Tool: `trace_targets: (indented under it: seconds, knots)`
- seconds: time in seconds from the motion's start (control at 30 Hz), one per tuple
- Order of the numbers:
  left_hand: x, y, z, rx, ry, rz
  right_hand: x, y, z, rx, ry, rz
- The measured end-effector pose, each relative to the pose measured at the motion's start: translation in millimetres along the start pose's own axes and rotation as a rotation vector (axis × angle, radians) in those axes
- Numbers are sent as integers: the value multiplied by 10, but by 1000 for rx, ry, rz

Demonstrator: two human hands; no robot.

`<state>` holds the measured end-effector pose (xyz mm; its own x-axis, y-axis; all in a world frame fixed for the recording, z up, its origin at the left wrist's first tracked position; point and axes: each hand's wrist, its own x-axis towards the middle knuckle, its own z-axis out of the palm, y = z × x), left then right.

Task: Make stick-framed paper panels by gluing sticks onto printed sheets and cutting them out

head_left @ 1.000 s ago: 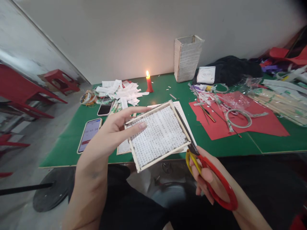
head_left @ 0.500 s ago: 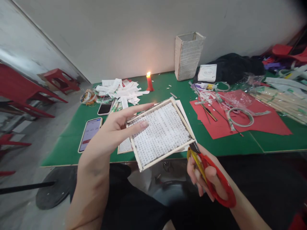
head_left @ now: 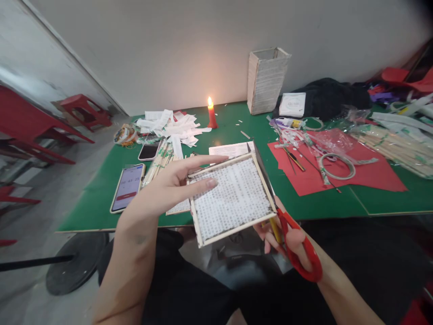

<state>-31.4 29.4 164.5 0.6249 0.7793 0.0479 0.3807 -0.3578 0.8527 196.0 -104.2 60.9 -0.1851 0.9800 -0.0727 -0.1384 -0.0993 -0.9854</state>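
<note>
The left hand (head_left: pixel 165 187) pinches the left edge of the frame (head_left: pixel 233 198), fingers stretched flat, holding it in the air over the near edge of the tabletop (head_left: pixel 98 203). The right hand (head_left: pixel 284 239) grips red scissors (head_left: pixel 309 253), with the blades along the frame's right edge. Open green lies beyond.

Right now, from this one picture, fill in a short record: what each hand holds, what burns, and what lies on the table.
left hand: holds the frame by its left edge, thumb on the paper
right hand: holds the scissors, blade along the frame's right edge
frame: wooden sticks, printed paper, tilted over the table edge
candle: red, lit, upright
table: green; lit phone, dark phone, paper scraps, red paper, tape ring
</note>
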Motion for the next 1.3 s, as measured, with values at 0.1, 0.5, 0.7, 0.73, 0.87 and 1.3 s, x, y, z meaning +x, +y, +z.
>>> trace_targets:
  seconds: [0.1,0.5,0.7,0.73,0.87,1.3]
  knots:
    - [14,6,15,-36,-1,-13,3,-95,1,62,-13,54]
    - [296,-368,58,-174,-114,-93,199,138,-58,286,-25,274]
    - [378,-488,65,-193,-127,-139,270,153,-124,227,31,341]
    - [385,-499,60,-200,-125,-153,275,155,-143,216,30,346]
    - [417,-564,48,-249,-145,-207,302,160,-201,184,11,383]
    - [352,-940,-298,-146,-9,-294,313,-20,-388,16,242,328]
